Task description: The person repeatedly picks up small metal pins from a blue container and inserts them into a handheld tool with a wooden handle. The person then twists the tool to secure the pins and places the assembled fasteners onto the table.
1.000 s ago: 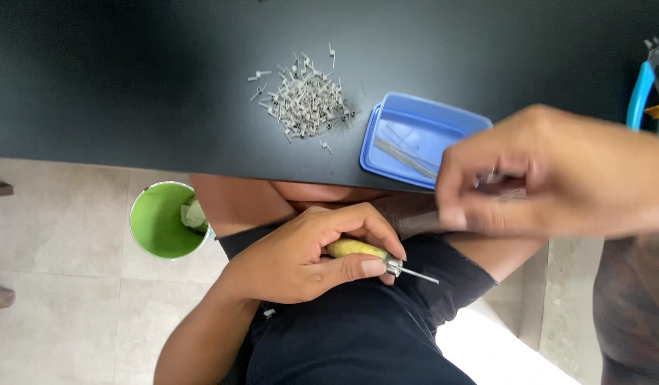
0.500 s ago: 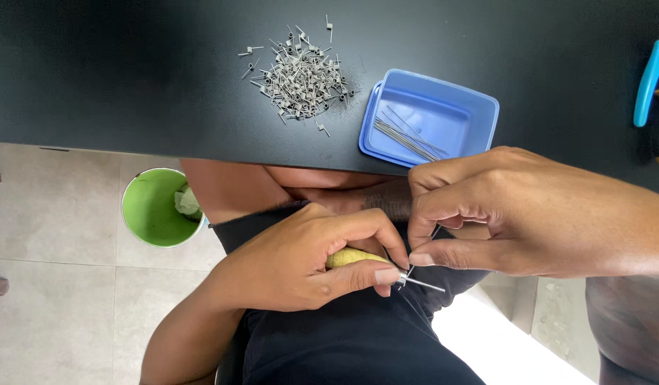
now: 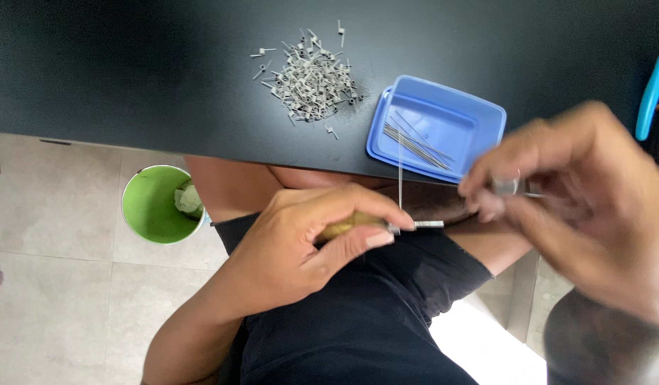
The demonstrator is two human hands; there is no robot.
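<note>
Two hands met above the lap: the left hand (image 3: 301,246) was wrapped tight around a yellow-handled winding tool (image 3: 358,225), while the blurred right hand (image 3: 586,214) pinched a thin wire (image 3: 400,178) rising from its tip. Winding cleanly probably called for steady tension and a still tool. Finished coils (image 3: 312,82) and the blue tray (image 3: 479,114) lay on the black table (image 3: 130,64).

A heap of small bent metal pieces (image 3: 312,82) is seen on a black tabletop (image 3: 130,64), just beside a shallow blue tray (image 3: 486,117) holding thin wires. A green bin (image 3: 155,207) is set on the tiled floor (image 3: 52,285). A blue-handled tool (image 3: 651,89) is glimpsed at the right edge.
</note>
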